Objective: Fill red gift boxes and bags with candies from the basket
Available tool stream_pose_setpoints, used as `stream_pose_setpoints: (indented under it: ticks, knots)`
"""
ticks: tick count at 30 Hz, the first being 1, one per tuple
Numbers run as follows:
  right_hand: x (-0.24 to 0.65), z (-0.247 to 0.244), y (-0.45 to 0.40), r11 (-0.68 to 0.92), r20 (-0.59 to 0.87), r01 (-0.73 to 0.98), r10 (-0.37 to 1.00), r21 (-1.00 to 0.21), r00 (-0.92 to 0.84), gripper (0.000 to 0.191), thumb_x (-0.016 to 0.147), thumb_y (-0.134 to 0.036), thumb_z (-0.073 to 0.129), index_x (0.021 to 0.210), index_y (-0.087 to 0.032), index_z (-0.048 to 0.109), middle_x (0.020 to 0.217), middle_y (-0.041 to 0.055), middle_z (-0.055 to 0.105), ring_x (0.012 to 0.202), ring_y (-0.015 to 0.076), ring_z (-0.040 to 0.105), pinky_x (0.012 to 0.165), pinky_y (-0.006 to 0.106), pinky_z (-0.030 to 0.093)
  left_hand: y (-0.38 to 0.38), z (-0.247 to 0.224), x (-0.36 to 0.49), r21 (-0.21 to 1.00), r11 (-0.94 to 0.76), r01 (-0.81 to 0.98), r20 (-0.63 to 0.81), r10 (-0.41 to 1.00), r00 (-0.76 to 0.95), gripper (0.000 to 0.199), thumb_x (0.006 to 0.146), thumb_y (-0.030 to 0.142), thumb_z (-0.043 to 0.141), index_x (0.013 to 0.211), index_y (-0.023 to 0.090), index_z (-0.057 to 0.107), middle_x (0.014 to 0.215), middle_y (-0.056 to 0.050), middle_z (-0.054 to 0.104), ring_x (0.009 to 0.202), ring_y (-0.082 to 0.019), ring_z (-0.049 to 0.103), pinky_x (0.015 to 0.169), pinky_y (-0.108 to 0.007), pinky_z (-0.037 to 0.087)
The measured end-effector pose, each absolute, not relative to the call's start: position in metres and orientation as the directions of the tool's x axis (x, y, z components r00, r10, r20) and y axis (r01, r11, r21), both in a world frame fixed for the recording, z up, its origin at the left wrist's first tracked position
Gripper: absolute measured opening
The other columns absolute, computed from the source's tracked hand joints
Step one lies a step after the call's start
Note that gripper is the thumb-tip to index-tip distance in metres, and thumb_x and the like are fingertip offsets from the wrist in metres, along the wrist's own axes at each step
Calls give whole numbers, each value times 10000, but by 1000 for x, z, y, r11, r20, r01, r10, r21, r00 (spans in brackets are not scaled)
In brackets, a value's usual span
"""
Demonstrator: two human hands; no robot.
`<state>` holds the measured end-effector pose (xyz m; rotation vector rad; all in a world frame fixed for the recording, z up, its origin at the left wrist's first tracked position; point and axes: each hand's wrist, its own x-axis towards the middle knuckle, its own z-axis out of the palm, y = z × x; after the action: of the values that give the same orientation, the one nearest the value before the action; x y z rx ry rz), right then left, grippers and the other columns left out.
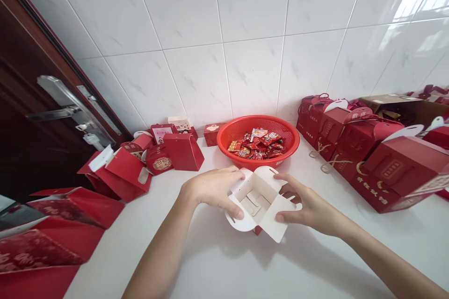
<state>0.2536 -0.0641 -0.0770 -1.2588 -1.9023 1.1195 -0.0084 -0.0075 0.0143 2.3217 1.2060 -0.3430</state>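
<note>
We hold an open box (261, 201), its white inner faces up and its flaps spread outward, between our two hands over the white desk (224, 266), with our left hand (217, 189) gripping the flaps on its left and our right hand (301, 203) pinching those on its right. Just beyond the box sits a red basket (291, 142) of small red-wrapped packets (259, 142), near the tiled wall (252, 74). Red boxes and bags (184, 152) stand to our left, and more red gift boxes (379, 163), some with cord handles, crowd together to our right.
</note>
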Motion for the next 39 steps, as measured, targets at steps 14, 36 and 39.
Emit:
stream_pose_setpoints:
  ticks: [14,36,39]
  knots:
    - [288,-31,-20,371,154,556,905,-744,-397,447,804,-533,692,1121,-219,694,1128,91,721,904,239,706,769,373,595,-4,13,-3,357,-477,803,-296,758,582,787,719,670,712,1385,287,540,1353,-58,605,1233,-320,557,895,-355,498]
    - [261,-51,139,122,23,655,987,-746,-158,163,789,-244,721,928,-159,707,906,55,743,774,188,678,630,243,490,145,-24,79,87,-640,763,-493,638,592,903,714,497,731,1528,295,398,1577,-125,413,1364,-399,454,1041,-489,452]
    - [262,-53,141,132,-4,678,981,-723,-195,205,796,-267,726,982,-182,702,992,49,739,857,192,681,680,236,495,160,-27,83,82,-660,746,-516,612,599,942,647,517,790,1494,319,431,1545,-110,459,1337,-389,485,1036,-459,458]
